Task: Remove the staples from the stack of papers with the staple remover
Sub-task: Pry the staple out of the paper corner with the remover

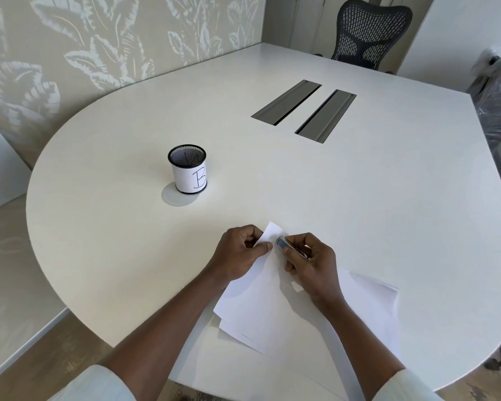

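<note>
A stack of white papers point(258, 296) lies on the white table point(301, 183) close to its near edge, with one corner lifted. My left hand point(239, 253) pinches that raised corner between thumb and fingers. My right hand point(310, 261) grips a small metal staple remover point(284, 243), whose tip is right at the paper corner beside my left thumb. No staple can be made out. More white sheets point(370, 299) spread out to the right under my right wrist.
A black mesh pen cup point(188, 169) with a white label marked "B" stands to the left of centre. Two metal cable slots point(304, 110) are set into the far tabletop. A black mesh office chair point(370, 33) stands at the far side.
</note>
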